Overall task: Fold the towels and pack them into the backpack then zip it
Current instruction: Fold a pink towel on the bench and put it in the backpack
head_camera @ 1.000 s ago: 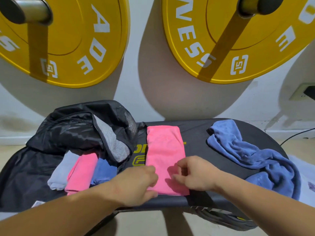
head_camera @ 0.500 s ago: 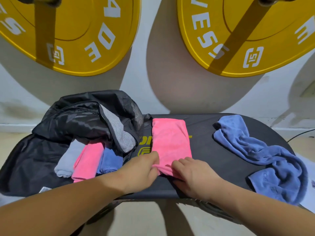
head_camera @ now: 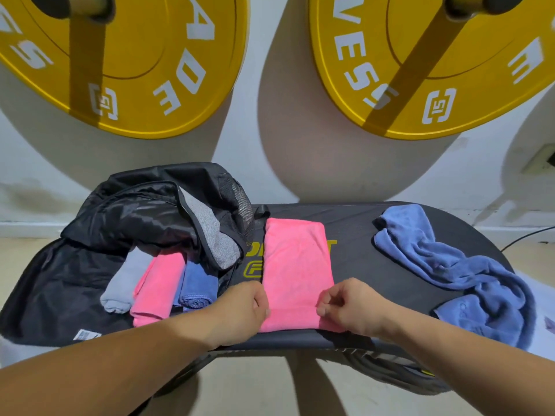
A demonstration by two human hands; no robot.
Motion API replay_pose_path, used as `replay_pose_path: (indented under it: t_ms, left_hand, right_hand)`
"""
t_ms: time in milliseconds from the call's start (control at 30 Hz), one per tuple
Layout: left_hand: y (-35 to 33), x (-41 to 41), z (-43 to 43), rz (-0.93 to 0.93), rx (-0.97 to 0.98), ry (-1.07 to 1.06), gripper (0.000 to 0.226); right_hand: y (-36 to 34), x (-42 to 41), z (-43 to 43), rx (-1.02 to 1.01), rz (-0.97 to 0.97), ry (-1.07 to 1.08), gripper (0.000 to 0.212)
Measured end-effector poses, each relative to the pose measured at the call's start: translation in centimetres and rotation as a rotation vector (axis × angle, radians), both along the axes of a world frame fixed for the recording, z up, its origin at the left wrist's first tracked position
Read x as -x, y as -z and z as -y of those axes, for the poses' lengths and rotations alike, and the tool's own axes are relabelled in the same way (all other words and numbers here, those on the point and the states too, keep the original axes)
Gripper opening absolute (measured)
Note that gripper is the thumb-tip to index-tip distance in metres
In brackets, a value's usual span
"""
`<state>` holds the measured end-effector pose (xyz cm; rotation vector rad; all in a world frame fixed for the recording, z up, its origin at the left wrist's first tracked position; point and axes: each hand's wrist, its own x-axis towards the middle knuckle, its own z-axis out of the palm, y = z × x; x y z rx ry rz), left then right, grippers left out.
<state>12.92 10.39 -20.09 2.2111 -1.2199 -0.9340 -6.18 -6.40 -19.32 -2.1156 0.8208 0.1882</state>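
A pink towel (head_camera: 297, 265) lies folded into a long strip on the black bench (head_camera: 354, 250). My left hand (head_camera: 243, 310) grips its near left corner. My right hand (head_camera: 348, 307) pinches its near right corner. An open black backpack (head_camera: 144, 217) sits at the left, with a grey towel (head_camera: 123, 280), a second pink towel (head_camera: 159, 289) and a blue folded towel (head_camera: 198, 283) lying in its mouth. A crumpled blue towel (head_camera: 456, 265) lies unfolded on the bench's right end.
Two yellow weight plates (head_camera: 144, 61) (head_camera: 420, 64) hang on bars against the white wall behind the bench. A black cable (head_camera: 528, 237) runs along the floor at the right. The tan floor shows below the bench's near edge.
My hands have moved apart from the middle of the pink towel's near end out to its two near corners. The towel now lies flat again.
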Motion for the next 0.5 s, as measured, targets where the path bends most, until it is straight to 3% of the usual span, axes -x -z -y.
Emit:
replay_pose_path:
  t_ms: [67,133,233,300,367,433,500]
  left_hand:
    - [0.0,0.4,0.2,0.189,0.022,0.063,0.011]
    - [0.1,0.5,0.3,0.392,0.069,0.153,0.013]
    - [0.1,0.6,0.1,0.696,0.249,0.512,0.021]
    - [0.3,1.0,-0.4,0.791,0.247,0.739,0.025]
    - [0.5,1.4,-1.1,0.807,0.240,0.776,0.019]
    - [0.9,1.3,-1.5,0.789,0.244,0.766,0.010]
    - [1.1,1.1,-1.6,0.807,0.250,0.725,0.015]
  right_hand:
    - [0.5,-0.4,-0.2,0.034,-0.022,0.106,0.017]
    - [0.4,-0.8,-0.2,0.102,-0.029,0.155,0.022]
    - [0.0,-0.8,-0.1,0.296,-0.083,-0.008,0.029]
    - [0.3,-0.7,-0.4,0.547,-0.020,-0.160,0.028]
    - [1.0,-0.6,-0.8,0.806,0.163,-0.298,0.024]
    - [1.6,-0.3,-1.2,0.911,0.244,-0.474,0.017]
    - [1.7,0.2,-1.3,0.900,0.273,-0.574,0.015]
